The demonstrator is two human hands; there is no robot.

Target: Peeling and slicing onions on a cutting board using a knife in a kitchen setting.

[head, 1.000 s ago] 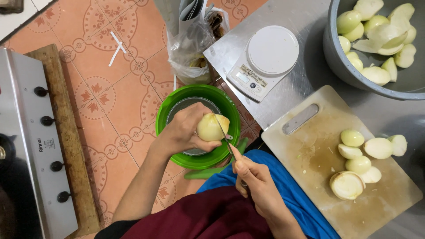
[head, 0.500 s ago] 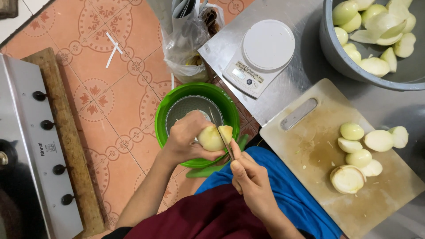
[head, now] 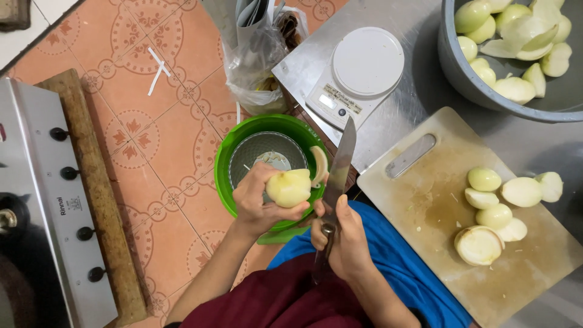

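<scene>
Clamped in my left hand is a peeled onion, fingers wrapped round it from below, a curl of skin standing off its right side. It is held above the green bowl, which stands on the tiled floor with a grey strainer inside. Just right of the onion, my right hand is closed tight round the handle of a knife, blade pointing up and away, close beside the skin. Further right, on the steel table: a white scale, a cutting board bearing peeled onion pieces, and a grey basin holding more.
</scene>
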